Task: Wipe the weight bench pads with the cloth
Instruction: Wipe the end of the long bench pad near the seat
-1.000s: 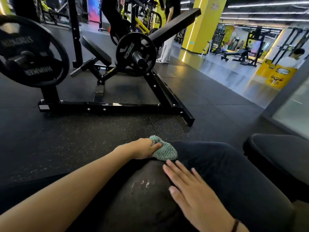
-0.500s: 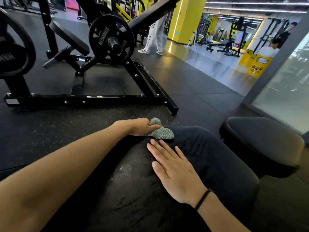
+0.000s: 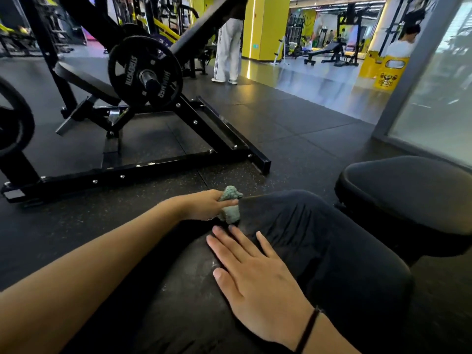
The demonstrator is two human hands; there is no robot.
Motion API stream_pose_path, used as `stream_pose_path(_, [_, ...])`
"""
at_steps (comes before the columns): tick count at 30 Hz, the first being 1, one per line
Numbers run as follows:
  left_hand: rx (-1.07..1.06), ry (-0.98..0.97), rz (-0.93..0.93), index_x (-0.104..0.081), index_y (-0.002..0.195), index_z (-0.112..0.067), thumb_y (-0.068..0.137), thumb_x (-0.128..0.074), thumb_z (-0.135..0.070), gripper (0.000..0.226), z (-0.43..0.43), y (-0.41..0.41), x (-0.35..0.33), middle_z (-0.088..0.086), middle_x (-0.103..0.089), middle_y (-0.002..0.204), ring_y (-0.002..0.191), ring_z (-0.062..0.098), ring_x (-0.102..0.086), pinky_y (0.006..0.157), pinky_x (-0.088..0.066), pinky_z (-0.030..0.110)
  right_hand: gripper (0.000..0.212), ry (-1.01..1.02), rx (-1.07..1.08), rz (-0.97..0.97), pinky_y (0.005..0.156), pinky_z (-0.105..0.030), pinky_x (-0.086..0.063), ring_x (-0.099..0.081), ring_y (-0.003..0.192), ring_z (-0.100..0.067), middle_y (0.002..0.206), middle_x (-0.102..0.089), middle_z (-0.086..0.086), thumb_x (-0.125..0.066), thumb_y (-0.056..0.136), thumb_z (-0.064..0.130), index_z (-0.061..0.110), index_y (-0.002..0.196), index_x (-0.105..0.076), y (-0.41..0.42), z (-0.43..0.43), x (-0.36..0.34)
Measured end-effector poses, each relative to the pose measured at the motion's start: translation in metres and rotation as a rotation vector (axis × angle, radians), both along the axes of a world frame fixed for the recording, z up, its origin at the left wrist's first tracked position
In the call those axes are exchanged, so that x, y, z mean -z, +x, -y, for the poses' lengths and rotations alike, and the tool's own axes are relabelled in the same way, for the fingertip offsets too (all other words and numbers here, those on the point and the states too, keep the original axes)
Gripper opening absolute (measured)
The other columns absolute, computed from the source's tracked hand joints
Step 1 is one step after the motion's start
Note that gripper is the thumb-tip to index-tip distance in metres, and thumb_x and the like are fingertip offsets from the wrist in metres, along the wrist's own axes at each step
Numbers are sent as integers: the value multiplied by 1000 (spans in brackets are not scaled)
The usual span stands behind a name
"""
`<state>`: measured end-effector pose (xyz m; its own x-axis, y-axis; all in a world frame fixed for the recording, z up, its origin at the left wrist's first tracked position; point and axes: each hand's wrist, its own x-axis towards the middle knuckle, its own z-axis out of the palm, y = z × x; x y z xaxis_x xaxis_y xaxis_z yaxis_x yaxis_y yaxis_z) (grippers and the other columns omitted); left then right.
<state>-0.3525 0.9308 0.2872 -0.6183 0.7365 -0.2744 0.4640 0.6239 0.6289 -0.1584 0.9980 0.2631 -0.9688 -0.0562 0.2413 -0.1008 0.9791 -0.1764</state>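
A worn black bench pad (image 3: 178,290) fills the lower middle of the head view. Its surface shows dull scuffs, and its right side looks wrinkled. My left hand (image 3: 204,204) reaches along the pad's left side to its far end and grips a bunched green knitted cloth (image 3: 229,210) there. The cloth presses against the pad's far edge. My right hand (image 3: 255,272) lies flat on top of the pad, fingers spread and pointing toward the cloth, holding nothing. A dark band circles that wrist.
A second rounded black pad (image 3: 408,195) stands close on the right. Across the rubber floor sits a black machine frame (image 3: 143,169) with a weight plate (image 3: 145,72). A person in white trousers (image 3: 228,49) stands beyond. A glass wall (image 3: 434,98) runs along the right.
The view has swung right and closer. My left hand has bunched the cloth, which lay flatter before, at the pad's far end. My right hand stays flat on the pad.
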Motion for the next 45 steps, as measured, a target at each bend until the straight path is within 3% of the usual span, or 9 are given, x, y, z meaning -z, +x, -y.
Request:
stream_pose_path(3, [95, -119, -81, -58, 113, -3, 96, -35, -52, 57, -65, 5, -5, 15, -61, 102, 97, 26, -58, 79, -41, 29, 50, 18, 11, -66, 98, -49, -44, -43, 131, -7, 140, -48, 17, -34, 89, 47, 32, 132, -52, -4, 0, 5])
stream_pose_path(9, [210, -197, -92, -35, 143, -10, 95, -25, -58, 68, -131, 16, -15, 10, -36, 149, 136, 26, -34, 112, -24, 35, 47, -42, 2, 5, 96, -44, -47, -48, 127, -7, 130, -57, 17, -34, 85, 47, 33, 122, -58, -5, -1, -2])
stream_pose_path(12, [166, -165, -116, -47, 132, -5, 95, -28, -57, 66, -115, 12, -13, 13, -47, 139, 125, 26, -45, 100, -32, 32, 58, -130, -93, 94, 117, -45, -9, -10, 144, -6, 155, -22, 15, -17, 92, 44, 29, 146, -29, -3, -3, -8])
stream_pose_path(14, [139, -165, -140, -50, 127, -4, 95, -31, -56, 63, -93, 6, -10, 12, -51, 132, 116, 24, -50, 93, -35, 30, 62, -159, -118, 179, 116, -40, 10, 10, 144, -4, 158, -2, 16, -9, 90, 45, 29, 150, -12, 0, -5, -11])
stream_pose_path(22, [16, -91, -132, -60, 88, 0, 94, -43, -44, 48, 22, -11, 0, 1, -48, 72, 65, 11, -41, 65, -36, 27, 54, -89, -121, 202, 114, -37, 13, 10, 144, -4, 158, 1, 15, -16, 99, 42, 29, 151, -9, 2, -7, -15])
stream_pose_path(29, [87, -85, -121, -60, 93, -1, 98, -40, -37, 42, -35, 1, -4, 0, -52, 70, 60, 11, -43, 55, -36, 20, 64, -20, 91, 270, 119, -34, 4, 15, 139, 6, 154, 8, 26, 3, 87, 60, 41, 148, -1, 28, -101, -19])
stream_pose_path(36, [227, -75, -140, -58, 116, -4, 98, -35, -45, 51, -155, 15, -4, 14, -60, 120, 106, 26, -56, 88, -39, 31, 57, -43, 131, 230, 114, -26, 13, 19, 137, 9, 152, 13, 29, -2, 91, 49, 42, 147, 1, 35, -118, -16])
stream_pose_path(42, [246, -170, -148, -49, 132, -12, 102, -31, -38, 44, -212, 33, -9, 14, -48, 137, 124, 29, -46, 96, -34, 32, 58, -89, 118, 212, 114, -29, 13, 17, 138, 8, 154, 7, 28, -6, 90, 46, 40, 148, -2, 34, -121, -15])
stream_pose_path(45, [191, -113, -140, -50, 130, -11, 94, -37, -55, 58, -196, 23, -3, 10, -50, 135, 123, 27, -48, 99, -34, 34, 57, -89, 114, 217, 116, -31, 10, 14, 140, 6, 155, 4, 25, -9, 93, 44, 37, 149, -5, 35, -121, -16])
